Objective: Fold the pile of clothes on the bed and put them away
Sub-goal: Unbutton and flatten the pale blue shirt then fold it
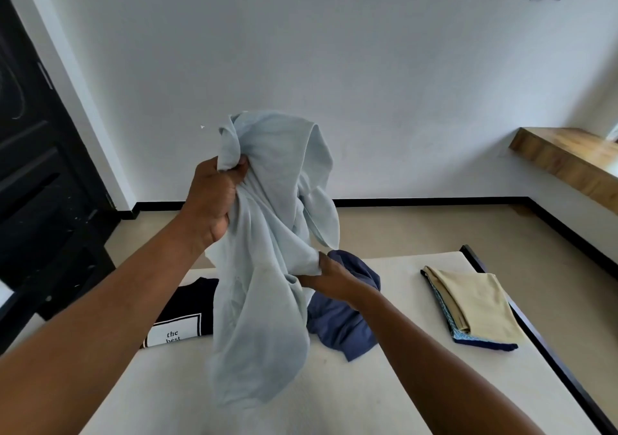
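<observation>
Two hands have the pale blue garment (264,300) up off the bed (384,398), and what matters is how it hangs between them. Below your left fingers and to their outside, the black printed T-shirt (187,314) lies flat on the mattress, unfolded. Your left hand (212,200) is the higher one, its fingers curled into a tight fist round a bunch of cloth near the garment's top. A loose loop of fabric stands above those knuckles, and the rest drops straight down past your wrist. So the long axis runs vertically, from that fist down to the lowest edge, which either hangs just above the mattress or brushes it; I cannot tell which. Your right hand (329,279) is lower and to the right of the fist, with thumb and fingers pinching an edge about midway down. I judge you are hunting for shoulders or corners, so the right hand, nearer the free edges, should do the searching. Just beyond your right fingers sits the crumpled navy garment (344,324). Well off to their right lies the folded stack (475,304).
</observation>
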{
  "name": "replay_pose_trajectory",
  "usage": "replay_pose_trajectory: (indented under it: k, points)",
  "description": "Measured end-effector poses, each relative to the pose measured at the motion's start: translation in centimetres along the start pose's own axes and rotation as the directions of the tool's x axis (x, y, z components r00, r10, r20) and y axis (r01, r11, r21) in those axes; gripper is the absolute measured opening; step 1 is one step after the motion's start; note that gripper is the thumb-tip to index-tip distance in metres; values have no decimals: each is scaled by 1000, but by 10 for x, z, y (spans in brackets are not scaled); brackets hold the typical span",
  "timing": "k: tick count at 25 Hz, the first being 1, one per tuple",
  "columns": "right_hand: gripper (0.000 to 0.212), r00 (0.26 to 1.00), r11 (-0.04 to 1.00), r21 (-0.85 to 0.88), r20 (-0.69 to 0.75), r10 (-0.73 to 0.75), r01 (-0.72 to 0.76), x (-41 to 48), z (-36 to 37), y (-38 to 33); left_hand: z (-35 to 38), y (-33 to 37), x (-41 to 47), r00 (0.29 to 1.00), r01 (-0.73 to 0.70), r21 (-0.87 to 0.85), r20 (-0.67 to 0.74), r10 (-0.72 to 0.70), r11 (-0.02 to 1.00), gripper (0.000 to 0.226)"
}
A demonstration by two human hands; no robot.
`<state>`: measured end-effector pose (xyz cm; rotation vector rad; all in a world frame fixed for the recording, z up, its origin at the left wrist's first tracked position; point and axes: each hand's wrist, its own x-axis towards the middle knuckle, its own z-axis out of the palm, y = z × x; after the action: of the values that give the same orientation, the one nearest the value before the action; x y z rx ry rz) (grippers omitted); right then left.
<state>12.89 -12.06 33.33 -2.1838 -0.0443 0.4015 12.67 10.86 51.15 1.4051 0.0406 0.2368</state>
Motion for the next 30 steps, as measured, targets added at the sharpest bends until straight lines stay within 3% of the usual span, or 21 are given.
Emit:
replay_pose_trajectory:
  k: [2, 4, 6, 8, 10, 12, 14, 17, 19, 21, 24, 27, 30]
  points:
    - [116, 989, 980, -151, -55, -140, 130, -6, -8, -18, -3, 0, 1, 1000, 22, -29, 10, -22, 999, 13]
    - [109, 984, 967, -212, -79, -162, 142, -8, -14, -28, -7, 0, 0, 999, 40, -56, 4, -40, 998, 13]
    - [84, 993, 954, -280, 80, -86, 105, -13, -16, -39, -11, 0, -2, 999, 48, -90, -6, -48, 995, 12]
    - [74, 966, 975, -204, 256, -32, 86, -25, -14, -42, -17, 1, -5, 998, 64, -131, -6, -65, 989, 11]
    - [72, 950, 998, 59, 313, -18, 0, -41, -13, -51, -24, 1, -8, 995, 97, -175, 12, -97, 980, 13]
    - [75, 981, 969, 229, 145, -128, 92, -46, -13, -63, -30, 0, -13, 986, 161, -190, 72, -149, 969, 18]
    - [78, 968, 944, 221, 10, -252, 244, -42, -7, -73, -34, -4, -20, 967, 231, -191, 154, -203, 954, 25]
    - [47, 955, 950, 96, -54, -292, 296, -29, 0, -86, -39, -9, -26, 938, 292, -187, 245, -243, 938, 31]
    - [52, 948, 933, 172, -76, -308, 317, -26, 0, -90, -46, -15, -26, 946, 254, -90, 231, -228, 963, 29]
    - [71, 946, 883, 341, -139, -293, 323, -28, -2, -95, -58, -25, -19, 977, 174, 170, 97, -192, 970, 31]
    - [71, 938, 850, 401, -205, -281, 342, -34, -4, -116, -74, -46, -13, 987, 162, 552, -109, -122, 818, 59]
    - [53, 939, 831, 461, -283, -195, 312, -41, -8, -134, -66, -59, -22, 990, 68, 636, -138, 27, 769, 60]
    - [40, 946, 743, 624, -321, -40, 243, -47, -18, -145, -51, -65, -39, 987, -113, 599, -23, 158, 793, 60]
